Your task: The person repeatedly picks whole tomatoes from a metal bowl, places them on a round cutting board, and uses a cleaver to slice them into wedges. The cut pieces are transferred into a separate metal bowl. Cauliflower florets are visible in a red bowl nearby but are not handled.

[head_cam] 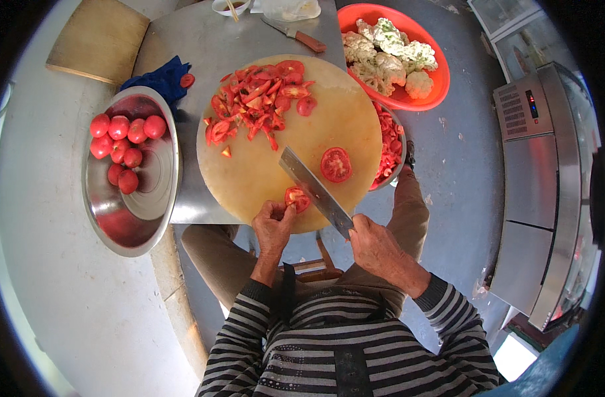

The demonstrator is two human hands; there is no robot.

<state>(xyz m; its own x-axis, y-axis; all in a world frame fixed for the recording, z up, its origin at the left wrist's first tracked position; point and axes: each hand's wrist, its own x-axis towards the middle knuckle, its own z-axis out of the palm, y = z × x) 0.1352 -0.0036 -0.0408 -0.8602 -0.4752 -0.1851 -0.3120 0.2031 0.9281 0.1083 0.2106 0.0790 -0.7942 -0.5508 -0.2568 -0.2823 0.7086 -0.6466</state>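
My right hand (pixel 377 245) grips the handle of a cleaver (pixel 314 191), whose blade slants up and left over the round cutting board (pixel 262 173). Between thumb and fingers, my left hand (pixel 275 223) holds a tomato piece (pixel 297 198) at the board's near edge, close beside the blade. A tomato half (pixel 336 165) lies cut face up to the right of the blade. Chopped tomato (pixel 255 99) is heaped on the board's far left part, with a small wedge (pixel 226 151) apart from it.
Left stands a steel basin (pixel 153 208) of whole tomatoes (pixel 118 127), near a blue cloth (pixel 158 79). Beyond the board lies a wooden-handled knife (pixel 310 41). A red basin (pixel 443 74) of cauliflower (pixel 389 64) and a bowl of cut tomato (pixel 389 144) are at right.
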